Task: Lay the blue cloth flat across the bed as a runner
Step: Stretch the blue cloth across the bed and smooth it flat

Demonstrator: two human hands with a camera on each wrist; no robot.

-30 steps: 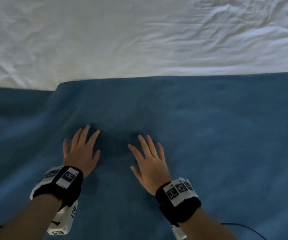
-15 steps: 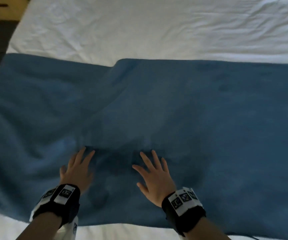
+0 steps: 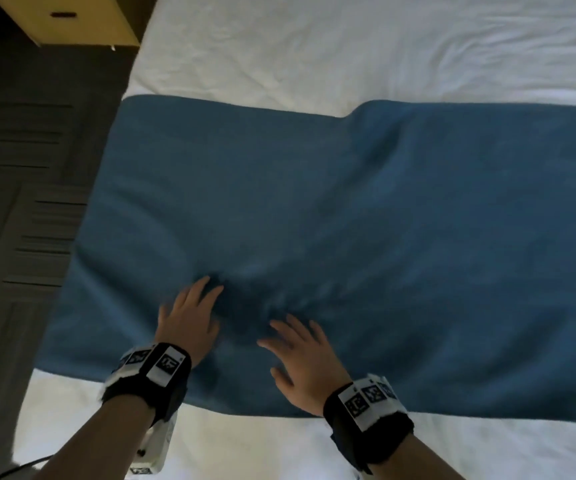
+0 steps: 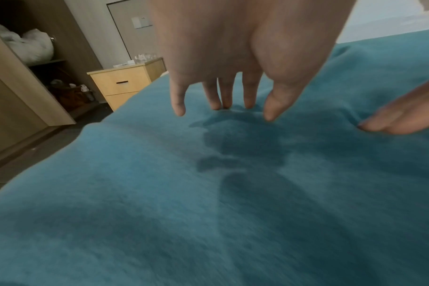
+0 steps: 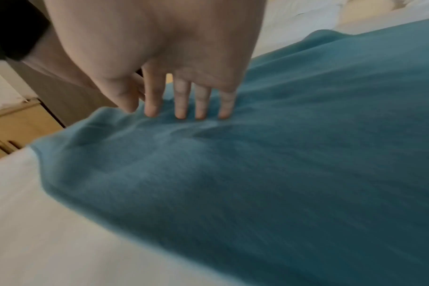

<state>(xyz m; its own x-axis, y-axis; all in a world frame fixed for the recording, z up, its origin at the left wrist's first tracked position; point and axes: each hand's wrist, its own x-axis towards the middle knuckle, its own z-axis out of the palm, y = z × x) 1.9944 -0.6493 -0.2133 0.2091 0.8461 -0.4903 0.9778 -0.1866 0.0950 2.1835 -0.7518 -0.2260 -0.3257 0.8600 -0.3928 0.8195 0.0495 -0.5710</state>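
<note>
The blue cloth lies spread across the white bed, running off the frame's right side, with its left end draped over the bed's left edge. Soft wrinkles bunch in it around my hands. My left hand lies on the cloth near its near edge, fingers straight and spread, fingertips touching the fabric. My right hand lies beside it, also flat with spread fingers pressing the cloth. Neither hand holds anything.
A yellow wooden nightstand stands at the far left beside the bed, on dark flooring. A wardrobe with shelves stands farther left. White sheet shows below the cloth's near edge.
Both hands have slid back toward me and to the left over the cloth. The view has pulled back, so the cloth's near edge, left end and the nightstand show.
</note>
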